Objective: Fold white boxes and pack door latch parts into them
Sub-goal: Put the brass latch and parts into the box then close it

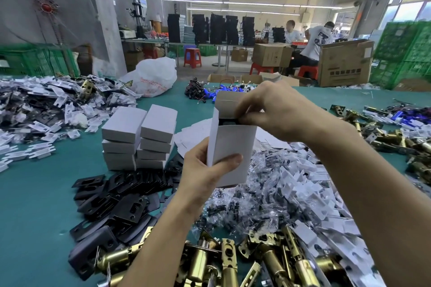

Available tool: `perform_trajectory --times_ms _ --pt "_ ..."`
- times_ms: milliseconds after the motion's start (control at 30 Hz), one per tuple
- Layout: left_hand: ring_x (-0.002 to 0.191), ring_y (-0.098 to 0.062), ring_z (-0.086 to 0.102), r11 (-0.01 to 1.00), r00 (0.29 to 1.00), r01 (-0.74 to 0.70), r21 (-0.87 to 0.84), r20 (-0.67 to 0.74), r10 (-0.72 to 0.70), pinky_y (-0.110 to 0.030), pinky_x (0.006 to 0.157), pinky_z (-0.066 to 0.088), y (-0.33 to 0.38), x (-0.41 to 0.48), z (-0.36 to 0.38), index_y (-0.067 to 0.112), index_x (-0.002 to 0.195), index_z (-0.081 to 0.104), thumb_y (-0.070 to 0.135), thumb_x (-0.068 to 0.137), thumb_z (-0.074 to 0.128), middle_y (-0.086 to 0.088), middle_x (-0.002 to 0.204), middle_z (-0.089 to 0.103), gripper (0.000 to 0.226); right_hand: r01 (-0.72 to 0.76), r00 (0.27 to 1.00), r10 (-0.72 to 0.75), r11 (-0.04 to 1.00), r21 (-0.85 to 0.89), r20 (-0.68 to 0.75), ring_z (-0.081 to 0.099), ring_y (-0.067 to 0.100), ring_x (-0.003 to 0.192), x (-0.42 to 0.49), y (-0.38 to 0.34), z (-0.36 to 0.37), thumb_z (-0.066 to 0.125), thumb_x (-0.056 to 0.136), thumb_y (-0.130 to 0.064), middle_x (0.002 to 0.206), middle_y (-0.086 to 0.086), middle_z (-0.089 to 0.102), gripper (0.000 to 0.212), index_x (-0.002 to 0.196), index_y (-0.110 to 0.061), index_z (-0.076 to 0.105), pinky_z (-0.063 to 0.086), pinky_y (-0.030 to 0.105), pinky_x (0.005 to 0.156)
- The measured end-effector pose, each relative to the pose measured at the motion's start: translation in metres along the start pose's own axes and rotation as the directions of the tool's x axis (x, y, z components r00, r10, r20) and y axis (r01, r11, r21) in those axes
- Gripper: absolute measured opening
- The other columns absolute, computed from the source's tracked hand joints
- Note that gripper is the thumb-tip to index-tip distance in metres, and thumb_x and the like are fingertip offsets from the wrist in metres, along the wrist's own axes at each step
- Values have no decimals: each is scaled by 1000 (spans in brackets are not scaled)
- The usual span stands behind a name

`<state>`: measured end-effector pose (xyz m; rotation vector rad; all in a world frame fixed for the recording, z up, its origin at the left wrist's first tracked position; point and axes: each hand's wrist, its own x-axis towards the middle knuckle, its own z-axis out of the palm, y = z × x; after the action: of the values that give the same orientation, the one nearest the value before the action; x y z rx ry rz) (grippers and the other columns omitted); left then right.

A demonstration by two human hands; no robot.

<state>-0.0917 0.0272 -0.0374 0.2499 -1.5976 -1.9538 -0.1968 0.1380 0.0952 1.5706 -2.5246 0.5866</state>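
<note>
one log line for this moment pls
phase: packing | left hand: grips white box upright | right hand: pinches dark part at open top | lid flap: up | closed boxes: stacked nearby

A white plastic bag lies on the table, green crates behind.

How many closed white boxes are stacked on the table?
7: three in the left stack, four in the right stack, side by side on the green table. More may hide behind. Separately, the open box is gripped in the left hand.
</note>
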Motion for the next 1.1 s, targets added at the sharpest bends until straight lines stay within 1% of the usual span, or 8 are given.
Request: perform_trajectory --times_ms 233,400,500,633,767,900,1000,1100 --pt "85 -19 72 997 999 -24 69 24 22 -37 72 62 -1 -2 2 26 101 78 17 67 81 -7 96 77 35 -87 981 126 966 -243 147 60 35 91 8 -8 -4 59 85 -7 101 12 62 25 103 -18 72 55 45 86" --pt "86 -19 72 997 1000 -20 76 18 19 -35 70 61 -2 -2 1 27 100 77 18 66 83 -6 95 77 35 -80 991 106 962 -260 87 60 35 94 5 -10 -3 65 86 -16 113 10 59 25 108 -26 71 52 40 80" --pt "86 -19 71 995 999 -13 102 30 10 -35 70 61 -2 -2 1 26 97 78 19 65 83 -6 95 76 33 -70 992 95 962 -265 81 58 31 91 1 -12 -6 71 84 -26 107 6 60 24 105 -37 73 45 34 70" --pt "84 -20 69 989 999 9 148 36 -14 -30 69 59 -4 -2 1 22 93 78 21 63 84 -8 93 75 31 -31 985 81 952 -304 155 59 30 87 -2 -13 -1 67 84 -22 100 7 65 25 106 -32 74 53 36 73" --pt "83 -23 68 990 999 41 139 27 -45 -38 71 59 -4 -2 0 24 86 79 22 61 84 -9 90 75 26 -4 974 44 984 -179 221 61 29 100 -5 -6 4 56 91 -13 104 10 71 26 107 -20 74 52 40 89" --pt "83 -24 69 994 997 75 81 14 -77 -44 68 58 -3 0 0 26 84 80 22 60 84 -6 87 75 25 53 987 -56 998 22 152 59 13 100 -13 -5 8 48 97 -14 105 -8 69 29 110 -16 74 44 13 84" --pt "78 -19 70 995 997 80 61 1 -80 -33 59 56 -3 0 0 29 82 80 22 60 84 -3 85 75 24 36 987 -48 996 76 156 60 32 102 -17 -7 13 45 95 -25 111 16 69 35 107 0 67 52 39 87" --pt "77 -14 70 995 998 68 74 12 -69 -28 58 55 -2 -1 -1 33 85 79 24 63 83 0 85 75 24 49 983 -54 998 31 175 63 24 98 -22 -11 14 55 85 -29 107 4 72 33 110 -17 72 54 41 86"
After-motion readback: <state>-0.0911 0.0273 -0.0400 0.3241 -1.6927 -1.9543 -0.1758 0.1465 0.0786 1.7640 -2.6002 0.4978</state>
